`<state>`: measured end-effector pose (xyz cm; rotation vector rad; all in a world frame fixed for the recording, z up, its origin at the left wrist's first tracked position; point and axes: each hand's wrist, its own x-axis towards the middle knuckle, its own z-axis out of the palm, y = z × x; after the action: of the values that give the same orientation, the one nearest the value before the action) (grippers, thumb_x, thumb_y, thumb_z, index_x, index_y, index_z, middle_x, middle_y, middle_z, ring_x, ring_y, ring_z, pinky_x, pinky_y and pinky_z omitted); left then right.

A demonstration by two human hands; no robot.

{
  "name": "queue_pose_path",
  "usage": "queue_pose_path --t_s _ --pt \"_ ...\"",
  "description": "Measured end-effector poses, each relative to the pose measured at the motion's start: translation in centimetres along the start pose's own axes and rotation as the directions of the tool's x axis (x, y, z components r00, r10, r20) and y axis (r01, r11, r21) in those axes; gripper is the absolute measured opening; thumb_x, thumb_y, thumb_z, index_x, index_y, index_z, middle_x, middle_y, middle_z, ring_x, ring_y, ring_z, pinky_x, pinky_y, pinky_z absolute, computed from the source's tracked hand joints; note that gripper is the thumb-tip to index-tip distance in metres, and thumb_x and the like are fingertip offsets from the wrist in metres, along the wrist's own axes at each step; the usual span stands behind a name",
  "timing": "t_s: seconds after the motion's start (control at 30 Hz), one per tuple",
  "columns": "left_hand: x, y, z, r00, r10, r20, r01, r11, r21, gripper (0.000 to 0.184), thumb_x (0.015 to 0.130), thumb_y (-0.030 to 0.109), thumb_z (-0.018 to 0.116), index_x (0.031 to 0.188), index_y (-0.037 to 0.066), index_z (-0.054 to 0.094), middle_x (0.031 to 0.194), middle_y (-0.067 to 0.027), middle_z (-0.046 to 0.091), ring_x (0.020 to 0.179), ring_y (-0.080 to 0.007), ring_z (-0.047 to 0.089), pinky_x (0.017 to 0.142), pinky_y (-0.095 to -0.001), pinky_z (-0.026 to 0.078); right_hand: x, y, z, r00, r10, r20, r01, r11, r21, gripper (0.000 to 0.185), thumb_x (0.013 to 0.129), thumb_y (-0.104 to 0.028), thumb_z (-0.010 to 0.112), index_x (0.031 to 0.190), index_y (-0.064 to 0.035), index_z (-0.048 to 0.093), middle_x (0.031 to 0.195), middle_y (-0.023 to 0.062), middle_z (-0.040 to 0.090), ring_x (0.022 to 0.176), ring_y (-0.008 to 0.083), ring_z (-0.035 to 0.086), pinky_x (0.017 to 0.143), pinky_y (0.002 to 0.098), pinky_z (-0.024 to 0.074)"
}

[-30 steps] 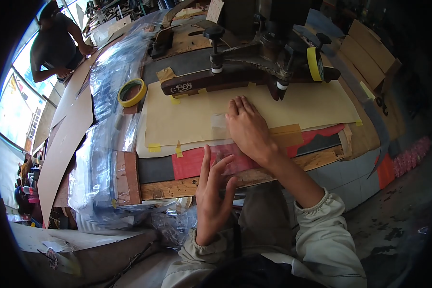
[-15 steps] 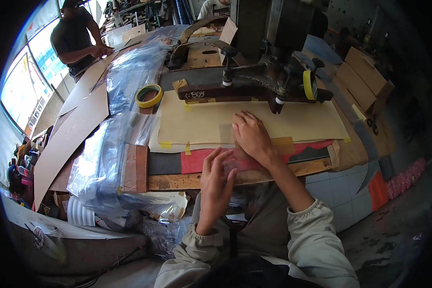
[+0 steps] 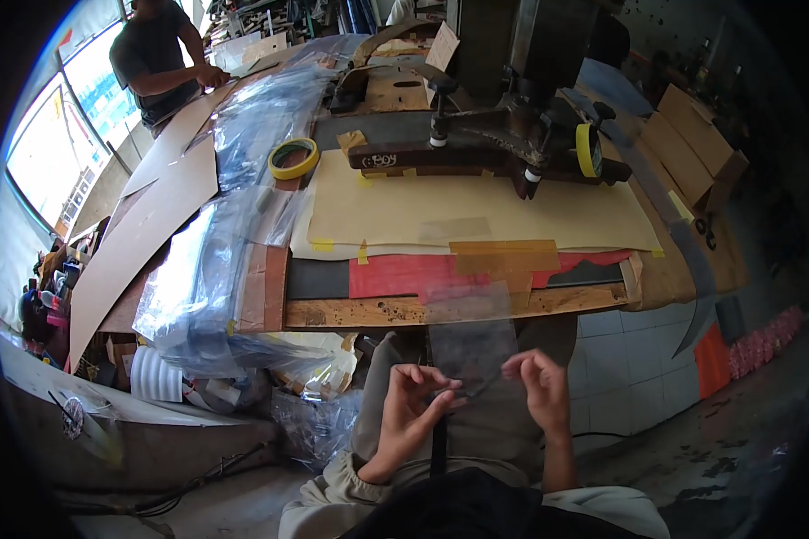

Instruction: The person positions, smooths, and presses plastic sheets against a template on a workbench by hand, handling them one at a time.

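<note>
A clear plastic sheet [image 3: 470, 328] hangs over the table's front edge toward my lap. My left hand [image 3: 413, 409] pinches its near edge between thumb and fingers. At the other near corner, my right hand [image 3: 543, 388] closes its fingertips on the same sheet. Beyond it, a brown translucent strip [image 3: 503, 256] lies across red material [image 3: 391, 277] and the edge of a cream sheet [image 3: 476, 205]. Small yellow tape pieces sit along the cream sheet's edges. The plastic's far end overlaps the cream sheet faintly.
A dark press head with a bar [image 3: 485, 162] stands over the cream sheet's back edge. A yellow tape roll [image 3: 294, 159] lies at left beside clear plastic film [image 3: 198, 260]. Grey board [image 3: 153, 242] overhangs the far left. Another person [image 3: 162, 58] works there. A cardboard box [image 3: 692, 144] stands right.
Both hands have drawn back from the table to above my lap. The right hand has left the cream sheet, and the clear plastic now stretches over the front edge. The view has shifted slightly.
</note>
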<state>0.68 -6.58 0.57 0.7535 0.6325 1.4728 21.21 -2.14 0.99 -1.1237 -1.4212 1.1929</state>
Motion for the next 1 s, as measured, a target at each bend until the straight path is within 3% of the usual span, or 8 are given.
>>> queue_pose_path --t_s 0.1,0.17,0.27,0.4,0.5,0.8,0.9,1.0 --pt "-0.7 0.0 0.0 0.964 -0.256 0.074 0.246 0.961 0.122 0.040 0.091 -0.005 0.058 0.127 0.001 0.042 0.116 -0.0098 0.053 0.116 -0.0188 0.055 0.096 -0.0338 0.050 -2.0 0.8 1.1 0.982 0.016 0.190 -0.080 0.938 0.336 0.027 0.098 -0.016 0.055 0.117 0.0035 0.053 0.100 0.0132 0.066 0.093 0.0174 0.064 0.082 0.0292 0.0525" --pt "0.0 0.7 0.4 0.902 -0.415 0.116 0.386 0.899 0.208 0.042 0.096 0.005 0.055 0.136 0.003 0.043 0.126 -0.0102 0.056 0.117 -0.0156 0.054 0.096 -0.0303 0.045 -1.7 0.1 1.0 0.975 0.028 0.220 -0.103 0.936 0.337 0.032 0.097 -0.012 0.056 0.124 0.0023 0.048 0.099 0.0136 0.066 0.091 0.0174 0.065 0.079 0.0294 0.0538" --pt "1.1 1.4 0.8 0.924 -0.330 0.192 0.270 0.921 0.281 0.047 0.098 0.011 0.053 0.143 0.003 0.039 0.132 -0.0099 0.054 0.116 -0.0153 0.054 0.099 -0.0324 0.044 -2.5 -0.8 -0.3 0.926 0.043 0.376 -0.149 0.955 0.258 0.042 0.094 -0.006 0.058 0.133 -0.0001 0.043 0.097 0.0133 0.067 0.088 0.0171 0.066 0.076 0.0284 0.0548" --pt "3.4 1.9 1.3 0.930 -0.332 0.158 0.340 0.940 -0.026 0.053 0.098 0.021 0.053 0.142 -0.004 0.037 0.138 -0.0162 0.049 0.129 -0.0235 0.047 0.108 -0.0387 0.039 -4.9 0.3 -2.1 0.810 0.158 0.565 -0.344 0.908 0.238 0.057 0.092 -0.001 0.059 0.143 -0.0058 0.035 0.094 0.0121 0.069 0.086 0.0170 0.067 0.077 0.0291 0.0548" --pt "5.3 3.5 2.5 0.941 -0.308 0.139 0.306 0.951 0.038 0.048 0.102 0.021 0.047 0.142 -0.002 0.037 0.139 -0.0163 0.049 0.128 -0.0242 0.049 0.105 -0.0380 0.043 -5.4 0.7 -3.0 0.737 0.114 0.666 -0.346 0.911 0.226 0.063 0.091 0.001 0.059 0.146 -0.0100 0.030 0.095 0.0121 0.069 0.088 0.0176 0.067 0.080 0.0307 0.0545" --pt "9.7 4.7 5.1 0.974 -0.156 0.164 0.153 0.988 0.031 0.044 0.102 0.020 0.041 0.135 -0.009 0.040 0.133 -0.0257 0.051 0.123 -0.0361 0.052 0.097 -0.0441 0.051 -3.9 1.2 -3.7 0.756 0.010 0.655 -0.301 0.893 0.334 0.067 0.092 0.002 0.058 0.149 -0.0134 0.027 0.098 0.0131 0.069 0.093 0.0195 0.067 0.084 0.0328 0.0525" --pt "10.6 5.4 5.0 0.952 -0.169 0.254 0.170 0.985 0.017 0.044 0.104 0.023 0.038 0.137 -0.006 0.040 0.135 -0.0212 0.051 0.127 -0.0312 0.050 0.104 -0.0410 0.045 -2.9 1.0 -3.8 0.761 0.067 0.646 -0.307 0.914 0.267 0.062 0.091 -0.002 0.060 0.147 -0.0112 0.034 0.101 0.0124 0.070 0.097 0.0198 0.067 0.089 0.0332 0.0509" --pt "11.0 6.3 5.6 0.972 -0.139 0.188 0.130 0.990 0.059 0.041 0.102 0.018 0.041 0.131 -0.011 0.043 0.128 -0.0286 0.053 0.121 -0.0366 0.055 0.095 -0.0451 0.053 0.0 -0.1 -3.6 0.758 -0.065 0.648 -0.004 0.995 0.104 0.051 0.092 -0.012 0.063 0.140 -0.0074 0.045 0.103 0.0118 0.070 0.100 0.0197 0.066 0.094 0.0331 0.0487"
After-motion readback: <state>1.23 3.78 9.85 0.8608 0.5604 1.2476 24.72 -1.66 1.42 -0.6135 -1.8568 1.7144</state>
